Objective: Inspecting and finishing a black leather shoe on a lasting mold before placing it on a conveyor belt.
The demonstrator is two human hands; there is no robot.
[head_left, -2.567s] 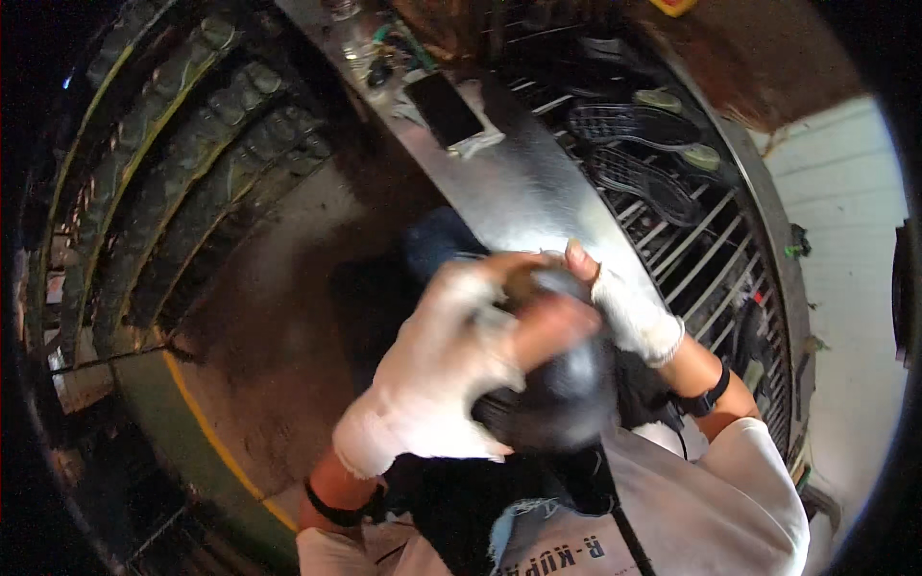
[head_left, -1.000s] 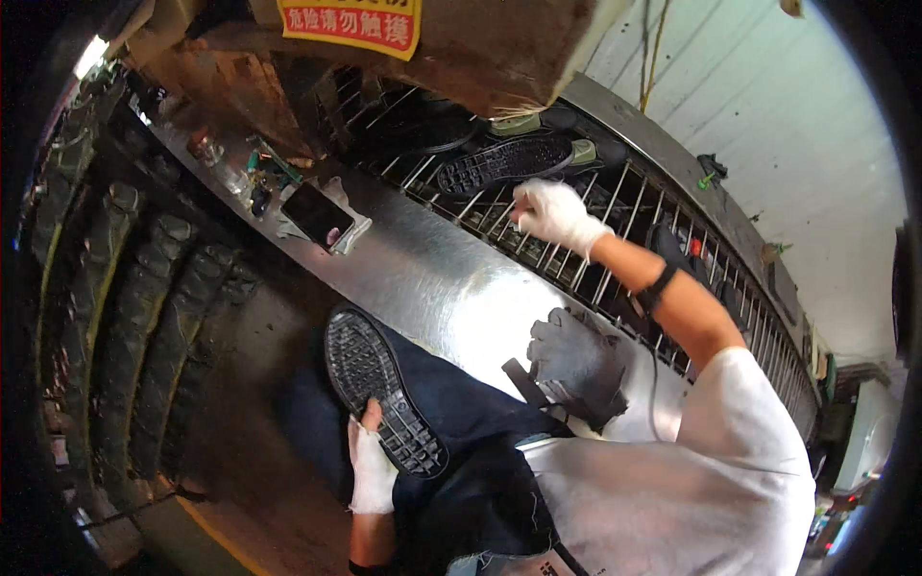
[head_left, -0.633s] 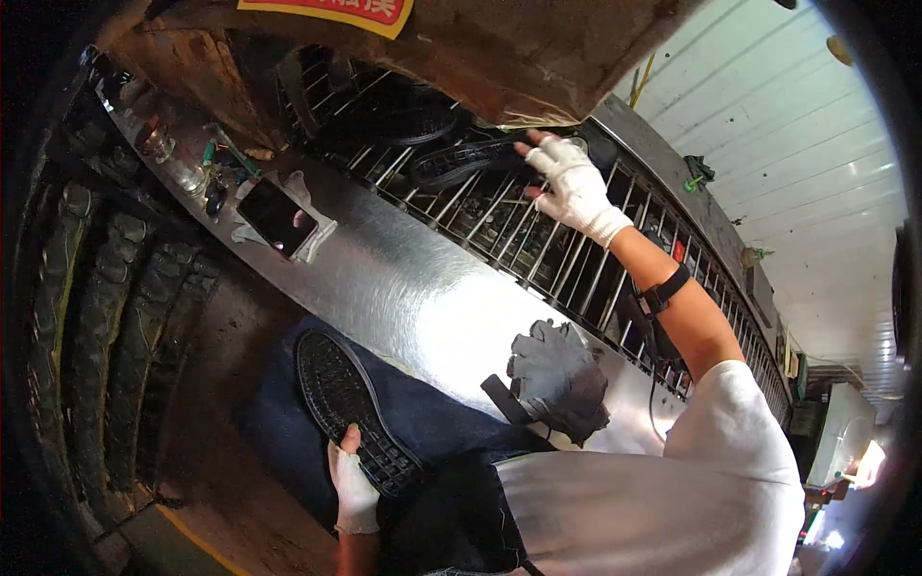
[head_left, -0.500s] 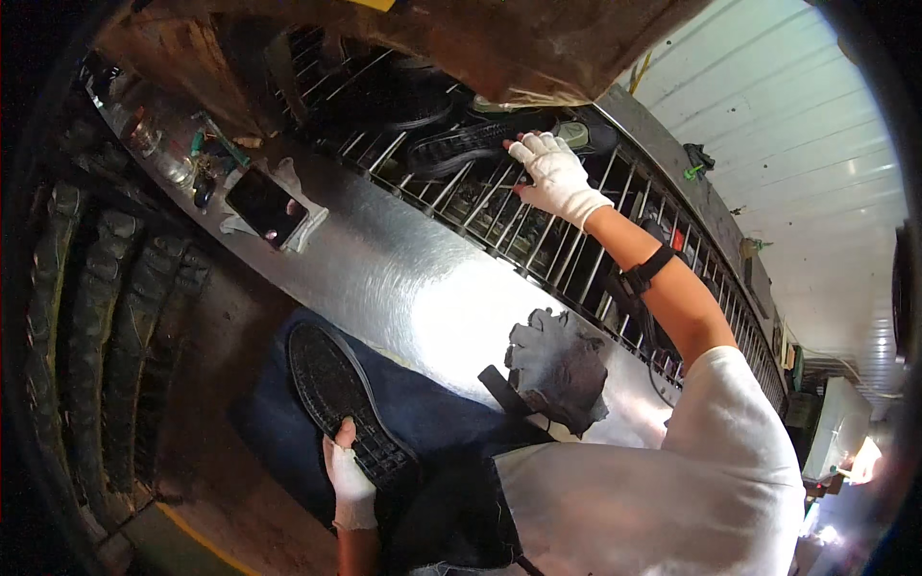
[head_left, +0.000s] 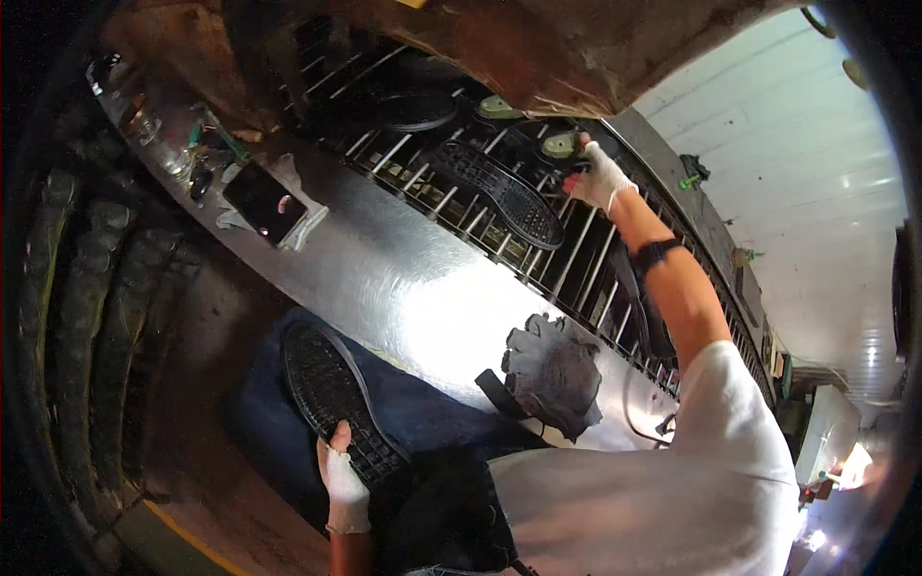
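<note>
My left hand (head_left: 346, 485), in a white fingerless glove, grips a black shoe sole (head_left: 331, 379) by its near end, with the thumb on top. The treaded sole lies over dark blue cloth (head_left: 259, 413). My right hand (head_left: 600, 176), gloved alike, reaches over a rack of metal bars (head_left: 437, 204). Its fingers are closed at the edge of a black shoe with a pale green last (head_left: 560, 146); the fingers' far side is hidden. Beside it, another black sole (head_left: 504, 195) rests across the bars. A second green last (head_left: 497, 108) shows farther back, partly under a brown cover.
A shiny metal ledge (head_left: 375, 250) runs between me and the rack. On it are a phone (head_left: 264, 204) on a pale cloth and a dark grey ragged piece (head_left: 557, 374). The brown cover (head_left: 538, 53) hangs over the rack's far part. Several dark ridged shapes (head_left: 106, 317) stand at left.
My right hand has shifted right and closed its fingers by the green last. The sole on the rack now lies nearer and farther right. My left hand keeps its sole nearly still.
</note>
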